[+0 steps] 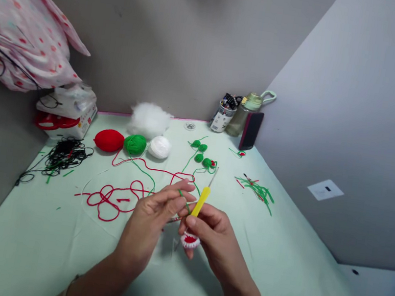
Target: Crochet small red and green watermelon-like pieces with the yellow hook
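Observation:
My right hand (pixel 216 232) is closed round a crochet hook with a yellow handle (pixel 201 201), its metal tip pointing up and away. Below that thumb hangs a small round crocheted piece (pixel 190 240), red in the middle with a white edge, held by the same hand. My left hand (pixel 152 215) is close beside it, with green yarn (pixel 185 200) running over its fingers and its thumb near the index finger. The yarn leads across to the right hand's fingertips. What lies between the two hands is partly hidden.
Behind the hands stand a red yarn ball (pixel 109 140), a green yarn ball (pixel 135 145), a white yarn ball (pixel 160 147) and fluffy white stuffing (pixel 149 120). Loose red yarn (pixel 104 201) lies left. Small green crocheted balls (pixel 199 157), yarn scraps (pixel 260 191) and a phone (pixel 251 131) are right.

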A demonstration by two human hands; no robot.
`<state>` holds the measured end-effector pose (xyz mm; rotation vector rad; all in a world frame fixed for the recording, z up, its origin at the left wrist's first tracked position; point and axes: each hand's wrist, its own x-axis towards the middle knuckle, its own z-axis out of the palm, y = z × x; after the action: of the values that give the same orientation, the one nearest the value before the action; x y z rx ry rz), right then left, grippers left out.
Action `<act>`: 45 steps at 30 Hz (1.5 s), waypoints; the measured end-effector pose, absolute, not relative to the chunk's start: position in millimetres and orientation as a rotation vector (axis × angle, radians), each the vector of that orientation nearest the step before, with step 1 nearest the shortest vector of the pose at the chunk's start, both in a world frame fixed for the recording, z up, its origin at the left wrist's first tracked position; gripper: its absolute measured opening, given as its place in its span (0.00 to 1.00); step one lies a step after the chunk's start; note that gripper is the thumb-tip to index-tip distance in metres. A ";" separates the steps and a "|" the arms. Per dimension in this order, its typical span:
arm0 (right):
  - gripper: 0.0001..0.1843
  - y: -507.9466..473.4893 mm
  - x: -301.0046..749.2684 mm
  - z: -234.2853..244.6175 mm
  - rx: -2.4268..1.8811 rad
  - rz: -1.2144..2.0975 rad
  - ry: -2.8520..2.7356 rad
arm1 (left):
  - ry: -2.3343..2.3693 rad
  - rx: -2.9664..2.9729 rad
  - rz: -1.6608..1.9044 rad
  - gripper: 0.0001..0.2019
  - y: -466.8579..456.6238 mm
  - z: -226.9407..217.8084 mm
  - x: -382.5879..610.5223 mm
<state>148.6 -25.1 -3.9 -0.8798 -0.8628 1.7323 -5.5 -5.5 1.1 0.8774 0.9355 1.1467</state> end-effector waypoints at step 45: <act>0.09 -37.5 150.7 1.3 -0.906 0.809 -1.182 | 0.746 0.497 0.923 0.24 -8.4 18.7 -6.2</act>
<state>150.7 -37.5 1.3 -0.9065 -1.1818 0.8093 -6.2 -8.4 18.7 0.4970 0.7462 0.9234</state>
